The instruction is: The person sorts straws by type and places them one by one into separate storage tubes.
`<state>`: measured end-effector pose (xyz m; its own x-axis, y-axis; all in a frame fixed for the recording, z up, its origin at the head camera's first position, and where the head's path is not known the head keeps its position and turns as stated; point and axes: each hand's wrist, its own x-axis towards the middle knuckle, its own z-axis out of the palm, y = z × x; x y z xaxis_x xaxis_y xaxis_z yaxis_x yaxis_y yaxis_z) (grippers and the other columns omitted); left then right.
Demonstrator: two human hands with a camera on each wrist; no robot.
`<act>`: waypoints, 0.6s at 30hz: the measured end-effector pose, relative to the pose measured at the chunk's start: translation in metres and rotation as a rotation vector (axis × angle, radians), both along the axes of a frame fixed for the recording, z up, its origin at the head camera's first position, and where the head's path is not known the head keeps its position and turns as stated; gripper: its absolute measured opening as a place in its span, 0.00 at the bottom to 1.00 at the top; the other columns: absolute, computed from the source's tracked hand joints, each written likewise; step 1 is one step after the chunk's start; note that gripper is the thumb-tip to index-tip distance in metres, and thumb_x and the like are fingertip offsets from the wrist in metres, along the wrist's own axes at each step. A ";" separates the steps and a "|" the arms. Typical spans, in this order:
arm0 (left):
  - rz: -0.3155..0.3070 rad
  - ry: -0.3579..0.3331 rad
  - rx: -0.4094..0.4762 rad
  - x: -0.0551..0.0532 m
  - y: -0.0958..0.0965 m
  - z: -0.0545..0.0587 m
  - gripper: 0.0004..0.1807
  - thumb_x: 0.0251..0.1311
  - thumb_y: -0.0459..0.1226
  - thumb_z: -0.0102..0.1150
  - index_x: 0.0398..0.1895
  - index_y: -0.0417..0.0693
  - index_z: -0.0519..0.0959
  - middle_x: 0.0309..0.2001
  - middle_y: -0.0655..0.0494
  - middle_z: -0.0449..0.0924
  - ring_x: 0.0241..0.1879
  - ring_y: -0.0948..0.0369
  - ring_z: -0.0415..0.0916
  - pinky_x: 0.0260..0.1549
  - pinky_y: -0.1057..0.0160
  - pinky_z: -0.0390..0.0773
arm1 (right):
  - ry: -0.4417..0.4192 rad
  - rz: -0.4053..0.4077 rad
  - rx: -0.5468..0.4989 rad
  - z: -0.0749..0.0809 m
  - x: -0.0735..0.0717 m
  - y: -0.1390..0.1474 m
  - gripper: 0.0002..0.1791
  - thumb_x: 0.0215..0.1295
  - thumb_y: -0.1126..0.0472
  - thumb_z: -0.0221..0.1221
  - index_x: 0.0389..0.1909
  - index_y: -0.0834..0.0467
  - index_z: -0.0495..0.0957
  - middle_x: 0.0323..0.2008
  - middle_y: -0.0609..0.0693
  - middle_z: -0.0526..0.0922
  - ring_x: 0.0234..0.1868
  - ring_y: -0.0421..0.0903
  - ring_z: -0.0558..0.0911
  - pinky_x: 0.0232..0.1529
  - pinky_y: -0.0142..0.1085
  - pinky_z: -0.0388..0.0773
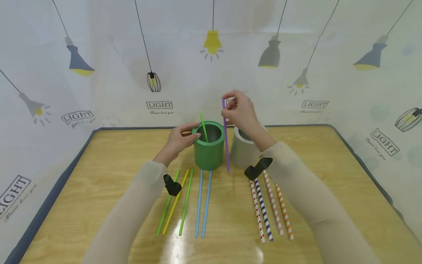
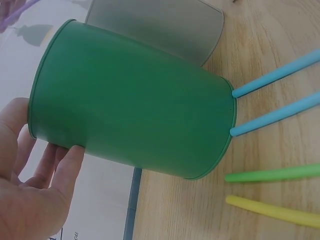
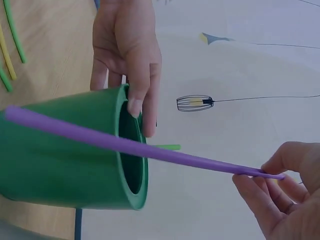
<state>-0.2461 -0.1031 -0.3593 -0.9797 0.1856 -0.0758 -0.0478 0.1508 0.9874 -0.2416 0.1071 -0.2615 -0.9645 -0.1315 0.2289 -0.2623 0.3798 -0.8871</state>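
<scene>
A green cup [image 1: 208,154] stands on the table, a green straw [image 1: 204,126] leaning out of its mouth. At the cup's rim, on its left side, my left hand [image 1: 180,141] holds it with thumb and fingers, as the left wrist view shows too. My right hand [image 1: 240,112] pinches a purple straw [image 3: 90,134] near its upper end. That straw hangs almost upright between the green cup and a grey-white cup [image 1: 242,150], its lower end beside the green cup rather than in it. My right forearm partly covers the grey-white cup.
Plain green straws, a yellow straw [image 1: 176,201] and two blue straws [image 1: 199,205] lie in front of the green cup. Several patterned straws, among them an orange-striped straw [image 1: 284,212], lie at the right. A lamp-printed backdrop [image 1: 184,55] rises behind the table [image 1: 108,176].
</scene>
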 end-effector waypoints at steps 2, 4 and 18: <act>0.005 -0.001 0.000 0.000 0.000 0.000 0.23 0.58 0.36 0.61 0.58 0.51 0.73 0.55 0.50 0.70 0.55 0.54 0.69 0.45 0.59 0.76 | 0.026 -0.013 -0.011 0.007 -0.007 -0.004 0.20 0.53 0.73 0.54 0.49 0.63 0.70 0.27 0.55 0.73 0.27 0.49 0.77 0.23 0.38 0.81; 0.007 0.000 0.001 0.001 0.000 0.000 0.23 0.58 0.36 0.61 0.58 0.50 0.73 0.55 0.49 0.70 0.55 0.54 0.69 0.45 0.59 0.76 | 0.050 -0.033 -0.028 0.012 -0.014 -0.006 0.20 0.53 0.72 0.54 0.49 0.63 0.70 0.26 0.54 0.73 0.28 0.52 0.78 0.22 0.37 0.80; -0.006 0.005 -0.003 0.001 -0.003 0.000 0.23 0.58 0.36 0.60 0.58 0.50 0.73 0.56 0.49 0.69 0.56 0.53 0.68 0.46 0.57 0.75 | 0.102 -0.140 -0.169 0.043 -0.046 -0.020 0.20 0.54 0.73 0.54 0.49 0.60 0.70 0.26 0.50 0.71 0.26 0.44 0.76 0.28 0.41 0.81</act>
<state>-0.2447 -0.1058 -0.3590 -0.9789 0.1915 -0.0719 -0.0423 0.1544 0.9871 -0.2875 0.0871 -0.2187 -0.9415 0.0507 0.3333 -0.3088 0.2671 -0.9129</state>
